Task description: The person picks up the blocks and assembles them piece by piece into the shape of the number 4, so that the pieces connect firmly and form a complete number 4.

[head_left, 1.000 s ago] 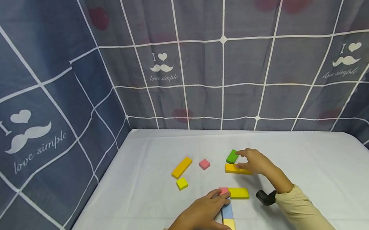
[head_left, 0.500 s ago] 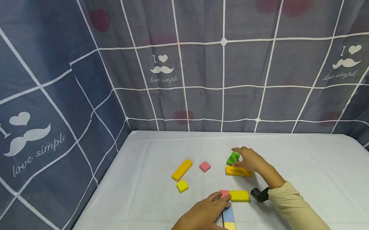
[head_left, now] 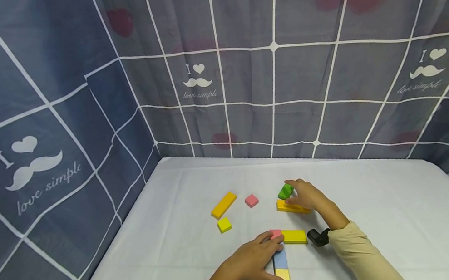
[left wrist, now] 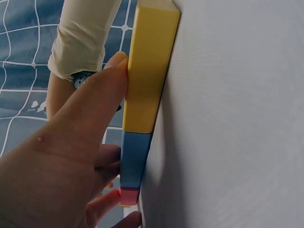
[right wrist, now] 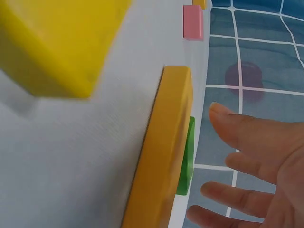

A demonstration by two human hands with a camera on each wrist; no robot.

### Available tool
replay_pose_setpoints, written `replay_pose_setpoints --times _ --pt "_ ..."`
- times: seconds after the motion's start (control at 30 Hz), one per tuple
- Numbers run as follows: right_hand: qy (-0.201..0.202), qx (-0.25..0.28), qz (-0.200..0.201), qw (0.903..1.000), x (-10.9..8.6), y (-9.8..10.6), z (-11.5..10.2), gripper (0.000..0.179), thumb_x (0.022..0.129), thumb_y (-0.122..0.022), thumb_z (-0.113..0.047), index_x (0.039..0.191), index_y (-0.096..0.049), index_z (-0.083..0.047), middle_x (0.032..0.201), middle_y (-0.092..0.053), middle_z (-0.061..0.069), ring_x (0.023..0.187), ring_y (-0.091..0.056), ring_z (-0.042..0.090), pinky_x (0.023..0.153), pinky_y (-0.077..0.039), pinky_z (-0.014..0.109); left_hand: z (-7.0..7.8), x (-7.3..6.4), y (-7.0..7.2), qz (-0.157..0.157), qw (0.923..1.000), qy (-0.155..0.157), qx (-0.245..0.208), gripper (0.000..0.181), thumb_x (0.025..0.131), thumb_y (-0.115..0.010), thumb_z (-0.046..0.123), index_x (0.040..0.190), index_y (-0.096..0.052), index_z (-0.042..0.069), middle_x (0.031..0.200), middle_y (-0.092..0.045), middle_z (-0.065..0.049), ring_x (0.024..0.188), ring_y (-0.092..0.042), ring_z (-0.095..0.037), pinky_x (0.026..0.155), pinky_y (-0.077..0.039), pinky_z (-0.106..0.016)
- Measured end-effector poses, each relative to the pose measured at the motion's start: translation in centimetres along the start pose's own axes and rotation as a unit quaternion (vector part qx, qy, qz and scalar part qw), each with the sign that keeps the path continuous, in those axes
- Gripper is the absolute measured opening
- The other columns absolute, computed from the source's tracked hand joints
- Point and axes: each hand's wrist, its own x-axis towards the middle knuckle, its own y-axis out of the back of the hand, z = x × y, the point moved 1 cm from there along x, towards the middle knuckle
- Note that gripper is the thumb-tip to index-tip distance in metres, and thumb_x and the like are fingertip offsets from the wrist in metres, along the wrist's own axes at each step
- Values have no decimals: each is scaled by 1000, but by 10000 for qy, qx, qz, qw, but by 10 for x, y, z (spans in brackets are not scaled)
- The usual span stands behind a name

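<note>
My left hand (head_left: pixel 249 264) rests along a row of blocks, with the thumb on a pale yellow block (left wrist: pixel 151 69) and the fingertips by a blue block (left wrist: pixel 135 159) and a small pink block (left wrist: pixel 129 196). A yellow block (head_left: pixel 294 236) juts right from the pink one. Farther off, my right hand (head_left: pixel 311 196) hovers over a green block (head_left: pixel 285 192) and an orange block (head_left: pixel 286 206). In the right wrist view its fingers are spread, apart from the orange block (right wrist: pixel 159 152) and the green block (right wrist: pixel 186 164) behind it.
Left of the right hand lie another orange block (head_left: pixel 224 205), a loose pink square (head_left: pixel 251 201) and a yellow square (head_left: pixel 224 225). All are on a white-covered table (head_left: pixel 157 238). A checked curtain (head_left: pixel 251 78) hangs along the back and left.
My right hand has shifted slightly left and in over the green block, its sleeve following. My left hand stays on the row, and the blocks keep their places.
</note>
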Motion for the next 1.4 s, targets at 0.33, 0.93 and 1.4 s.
replay_pose_setpoints --times 0.33,0.93,1.4 --pt "71 -115 -30 9999 -4 -7 2 66 78 -75 -20 135 -48 1 121 -56 27 101 -57 35 87 -49 51 -1 -1 0 342 9992 -173 137 73 77 -61 67 133 -47 23 151 -36 12 140 -33 -15 106 -41 -29" --pt "-231 -134 -278 9993 -11 -12 4 61 78 -75 -15 132 -50 0 99 -63 15 85 -59 25 78 -51 45 0 -2 2 235 9996 -131 101 76 77 -62 67 135 -47 21 152 -35 12 141 -31 -15 108 -39 -29" --pt "-254 -330 -394 9984 -15 -13 -9 57 79 -73 -18 130 -53 -4 98 -68 12 85 -61 23 80 -50 49 0 -3 2 258 9994 -210 97 75 78 -61 66 136 -47 21 152 -35 11 142 -31 -15 108 -39 -29"
